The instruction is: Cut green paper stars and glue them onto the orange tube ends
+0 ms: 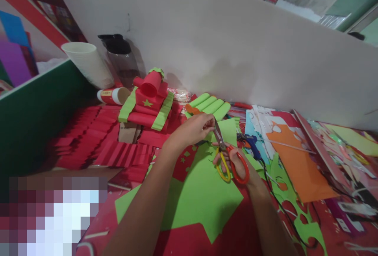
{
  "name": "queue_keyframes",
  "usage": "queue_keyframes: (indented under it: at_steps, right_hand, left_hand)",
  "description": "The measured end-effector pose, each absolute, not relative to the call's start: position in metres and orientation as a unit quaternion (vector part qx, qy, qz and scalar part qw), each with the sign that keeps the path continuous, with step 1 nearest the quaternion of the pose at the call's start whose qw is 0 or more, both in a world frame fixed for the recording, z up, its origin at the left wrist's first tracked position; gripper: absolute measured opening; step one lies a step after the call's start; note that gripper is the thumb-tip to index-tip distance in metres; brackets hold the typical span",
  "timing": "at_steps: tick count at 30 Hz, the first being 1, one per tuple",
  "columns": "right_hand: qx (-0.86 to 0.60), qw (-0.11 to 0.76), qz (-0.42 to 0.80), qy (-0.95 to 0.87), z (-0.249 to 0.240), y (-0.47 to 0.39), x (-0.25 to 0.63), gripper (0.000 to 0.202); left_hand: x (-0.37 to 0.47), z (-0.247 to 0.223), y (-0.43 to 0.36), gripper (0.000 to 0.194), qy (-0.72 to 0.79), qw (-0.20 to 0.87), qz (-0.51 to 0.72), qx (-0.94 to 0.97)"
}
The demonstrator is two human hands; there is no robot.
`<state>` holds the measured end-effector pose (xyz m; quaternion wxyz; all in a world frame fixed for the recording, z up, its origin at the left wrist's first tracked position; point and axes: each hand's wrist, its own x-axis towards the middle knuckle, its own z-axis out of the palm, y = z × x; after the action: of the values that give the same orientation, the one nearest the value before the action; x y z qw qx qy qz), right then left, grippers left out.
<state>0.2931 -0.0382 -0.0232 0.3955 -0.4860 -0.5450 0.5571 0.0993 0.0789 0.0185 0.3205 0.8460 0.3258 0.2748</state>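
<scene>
My right hand (233, 159) is closed on scissors (221, 140) with one red and one yellow handle; the blades point up and left. At the blade tips, my left hand (203, 128) is pinched, and what lies between its fingers is too small to make out. Green paper (189, 204) spreads beneath both hands, over red paper (184, 240). A smaller green piece (228, 130) lies just behind the scissors. Beside my left forearm is a red piece with small green stars (183, 163).
A red and green paper model (150, 102) stands at the back left, near pleated red paper (85, 134), paper cups (88, 63) and a bottle (122, 59). A blue glue gun (251, 143), orange paper (298, 161) and green scraps (307, 224) lie on the right.
</scene>
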Motion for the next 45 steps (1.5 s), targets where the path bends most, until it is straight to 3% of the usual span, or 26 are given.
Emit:
queue_keyframes:
  at_steps: [21, 33, 40, 45]
  right_hand:
    - [-0.517, 0.379, 0.525, -0.559, -0.026, -0.037, 0.295, 0.067]
    - [-0.485, 0.362, 0.566, -0.559, -0.028, -0.04, 0.303, 0.075]
    - [-0.484, 0.384, 0.569, -0.543, -0.03, -0.041, 0.304, 0.071]
    - [-0.478, 0.399, 0.562, -0.544, -0.029, -0.037, 0.298, 0.068]
  left_hand:
    - [0.116, 0.005, 0.083, 0.006, 0.395, 0.453, 0.342, 0.722]
    - [0.115, 0.007, 0.085, 0.012, 0.431, 0.483, 0.321, 0.692]
    - [0.115, 0.006, 0.088, 0.001, 0.389, 0.582, 0.35, 0.622]
    - [0.117, 0.014, 0.082, 0.01, 0.387, 0.621, 0.367, 0.575]
